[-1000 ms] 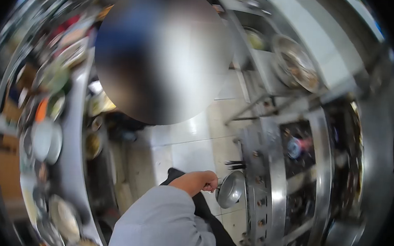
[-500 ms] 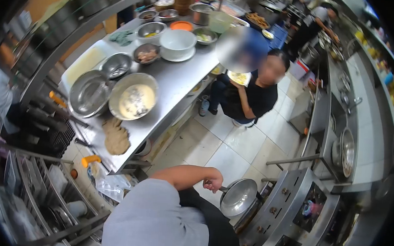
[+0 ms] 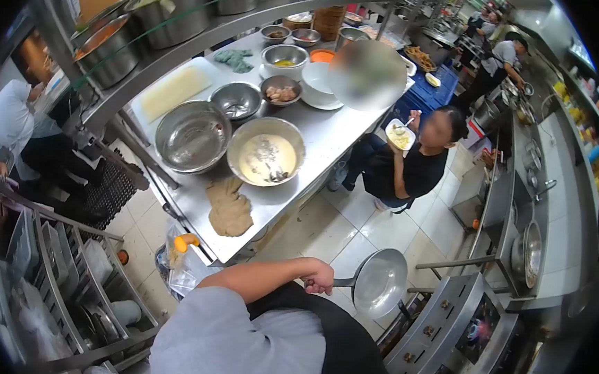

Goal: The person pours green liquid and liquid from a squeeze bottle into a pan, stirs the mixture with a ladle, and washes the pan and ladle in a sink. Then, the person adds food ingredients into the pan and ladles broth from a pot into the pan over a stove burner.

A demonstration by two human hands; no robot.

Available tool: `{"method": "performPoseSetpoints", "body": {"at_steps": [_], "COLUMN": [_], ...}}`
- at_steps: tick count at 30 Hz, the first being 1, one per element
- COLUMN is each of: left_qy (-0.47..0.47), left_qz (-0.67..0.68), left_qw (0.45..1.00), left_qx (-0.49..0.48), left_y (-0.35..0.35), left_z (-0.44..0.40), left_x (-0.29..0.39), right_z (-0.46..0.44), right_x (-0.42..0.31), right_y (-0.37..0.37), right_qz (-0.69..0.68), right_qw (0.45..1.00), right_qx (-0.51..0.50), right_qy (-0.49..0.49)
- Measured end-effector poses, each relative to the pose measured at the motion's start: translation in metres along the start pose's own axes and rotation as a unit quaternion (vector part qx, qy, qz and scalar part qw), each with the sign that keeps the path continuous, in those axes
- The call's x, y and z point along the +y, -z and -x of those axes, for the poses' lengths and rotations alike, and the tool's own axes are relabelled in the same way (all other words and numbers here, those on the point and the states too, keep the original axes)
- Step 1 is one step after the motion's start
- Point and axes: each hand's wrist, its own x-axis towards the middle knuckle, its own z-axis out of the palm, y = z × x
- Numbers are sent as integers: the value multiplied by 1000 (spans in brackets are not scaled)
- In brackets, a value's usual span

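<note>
My left hand (image 3: 319,277) is closed round the handle of a metal frying pan (image 3: 381,282). The pan hangs in the air over the tiled floor, tilted, with its bare inside facing me. Just right of it is a steel gas stove (image 3: 436,318), with a flame (image 3: 478,331) on one burner. My right hand is out of sight. To the left of the pan, a crumpled brown cloth (image 3: 228,208) lies at the near corner of the steel table (image 3: 285,210). Behind the cloth stands a metal bowl (image 3: 302,145) of pale batter-like liquid.
A person (image 3: 419,164) in black stands ahead, holding a white dish (image 3: 400,134) of food. Several bowls and a cutting board (image 3: 175,93) occupy the table. A wire rack (image 3: 63,288) stands at left, and a sink counter (image 3: 559,198) runs along the right.
My view has shifted, so the table appears further right. The pan has risen slightly and moved right, still in my left hand. The person ahead now has a second hand raised at the dish.
</note>
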Motion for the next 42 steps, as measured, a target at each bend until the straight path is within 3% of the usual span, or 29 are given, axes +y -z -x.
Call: {"method": "performPoseSetpoints", "body": {"at_steps": [12,16,21,24,27,31,33,40,42], "left_qy": [-42,-25,-17,-53,-11,-48,-3,-3,28], "left_qz": [-26,-4,-108,-171,-201,-234,-152,-154,-59], "left_qw": [998,1000,994,981,973,967,987,987,997], "left_qx": [48,6,-22,-74,-110,-92,-53,-44,-49], "left_y": [24,29,27,39,31,15,9,7,7], "left_z": [24,14,3,-78,-65,-35,-24,-14,-7], "left_x": [3,10,10,-27,-24,-20,-18,2,13], "right_z": [57,82,71,66,66,65,69,98,111], "right_x": [12,28,25,20,19,17,20,39,50], "right_y": [-1,-9,-16,-19,-18,-19,-16,-8,-4], "right_qz": [9,-18,-13,1,10,16,22,9,2], "right_qw": [999,997,997,997,997,997,996,993,991], "right_qx": [42,69,67,68,65,64,68,95,105], "right_qy": [-7,-42,-47,-45,-45,-44,-47,-67,-80]}}
